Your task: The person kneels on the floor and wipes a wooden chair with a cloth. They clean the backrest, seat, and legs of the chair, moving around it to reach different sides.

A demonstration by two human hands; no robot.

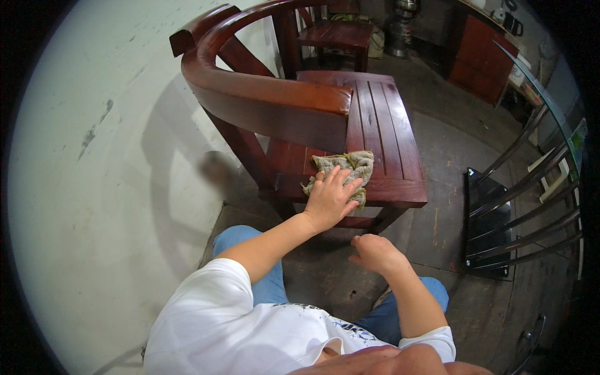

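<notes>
My left hand [330, 197] presses a crumpled grey cloth with yellowish edging [361, 164] against the near side of a dark red wooden chair's slatted seat [391, 140]. Its fingers are spread over the cloth, and a ring shows on one of them. The chair's curved armrest [281, 93] passes above the seat and hides part of it. Below the near seat edge, my right hand [377, 251] hangs apart from the chair, fingers curled down. Its palm is hidden, and no object shows in it.
A scuffed white wall [103, 187] runs along the left. At the right stands a glass-topped table [548, 89] with curved dark metal legs on a black base [487, 234]. Behind are a second wooden chair [335, 35], a metal stove-like column [401, 28] and a reddish panel [483, 61].
</notes>
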